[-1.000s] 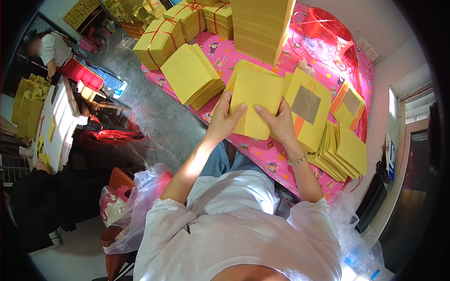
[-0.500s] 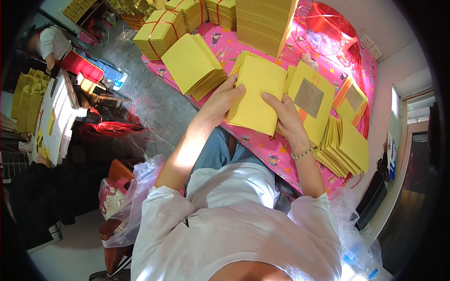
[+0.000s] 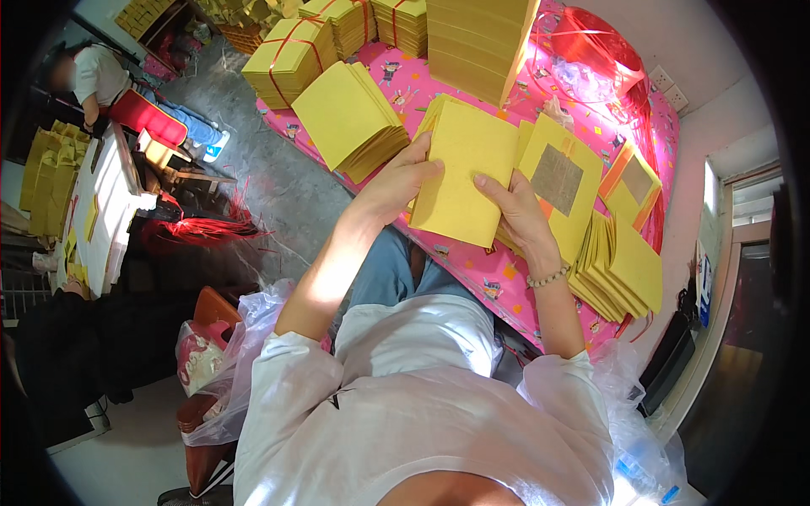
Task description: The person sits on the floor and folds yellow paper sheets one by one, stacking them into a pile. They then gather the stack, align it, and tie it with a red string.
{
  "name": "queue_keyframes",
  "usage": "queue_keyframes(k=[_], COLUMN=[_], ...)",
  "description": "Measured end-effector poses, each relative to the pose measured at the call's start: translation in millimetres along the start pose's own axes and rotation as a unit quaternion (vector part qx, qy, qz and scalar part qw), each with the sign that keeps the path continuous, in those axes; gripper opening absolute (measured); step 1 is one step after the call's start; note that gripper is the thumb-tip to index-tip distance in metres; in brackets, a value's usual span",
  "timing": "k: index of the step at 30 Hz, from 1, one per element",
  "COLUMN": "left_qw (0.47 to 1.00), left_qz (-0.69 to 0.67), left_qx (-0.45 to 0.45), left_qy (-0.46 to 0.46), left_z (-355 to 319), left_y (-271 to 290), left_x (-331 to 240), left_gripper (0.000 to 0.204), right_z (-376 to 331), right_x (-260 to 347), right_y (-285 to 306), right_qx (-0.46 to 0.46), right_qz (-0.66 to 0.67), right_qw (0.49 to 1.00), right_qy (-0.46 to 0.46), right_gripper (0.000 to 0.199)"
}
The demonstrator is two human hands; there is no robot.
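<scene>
Between my two hands is a stack of yellow paper sheets (image 3: 468,173), held tilted above the near edge of the pink table. My left hand (image 3: 403,181) grips its left side, thumb on the face. On the right side my right hand (image 3: 523,211) closes round it, thumb pressed on the front and fingers behind. A fanned pile of yellow paper (image 3: 350,114) lies to the left. To the right are a yellow sheet with a grey-brown square (image 3: 557,173) and a leaning row of yellow paper (image 3: 620,266). What lies directly behind the held stack is partly hidden.
Bundles of yellow paper tied with red string (image 3: 291,59) stand at the far left of the pink patterned tabletop (image 3: 396,72). A tall yellow stack (image 3: 472,51) rises behind. Red strapping (image 3: 595,42) lies far right. Another person (image 3: 101,80) sits across the room.
Almost nothing differs. The held yellow stack and both hands have shifted very slightly, and my grip looks the same.
</scene>
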State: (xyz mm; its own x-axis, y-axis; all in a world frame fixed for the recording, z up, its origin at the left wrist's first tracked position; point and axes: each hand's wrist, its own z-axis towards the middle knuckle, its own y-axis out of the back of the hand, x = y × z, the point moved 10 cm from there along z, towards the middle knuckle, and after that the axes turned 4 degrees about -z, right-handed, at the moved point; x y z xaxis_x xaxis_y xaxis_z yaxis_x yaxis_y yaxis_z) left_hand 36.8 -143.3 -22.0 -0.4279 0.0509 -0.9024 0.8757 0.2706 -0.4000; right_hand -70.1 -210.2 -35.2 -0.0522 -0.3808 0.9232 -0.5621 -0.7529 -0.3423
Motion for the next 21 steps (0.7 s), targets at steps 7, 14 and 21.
queue_keyframes(k=[7,14,21], left_qw=[0.996,0.975,0.971], left_qz=[0.040,0.095,0.088], left_qx=[-0.025,-0.055,-0.038], left_qy=[-0.070,-0.195,-0.219], left_z=[-11,-22,-28], left_y=[-12,-17,-22], left_x=[-10,-14,-18], left_gripper=[0.044,0.040,0.040], right_z=[-7,-16,-20], right_x=[11,20,24], right_y=[4,0,-2], right_qx=[-0.008,0.004,0.017], right_qz=[-0.116,-0.162,-0.165], right_qw=[0.992,0.985,0.984], right_qy=[0.049,0.066,0.071], right_gripper=[0.043,0.047,0.048])
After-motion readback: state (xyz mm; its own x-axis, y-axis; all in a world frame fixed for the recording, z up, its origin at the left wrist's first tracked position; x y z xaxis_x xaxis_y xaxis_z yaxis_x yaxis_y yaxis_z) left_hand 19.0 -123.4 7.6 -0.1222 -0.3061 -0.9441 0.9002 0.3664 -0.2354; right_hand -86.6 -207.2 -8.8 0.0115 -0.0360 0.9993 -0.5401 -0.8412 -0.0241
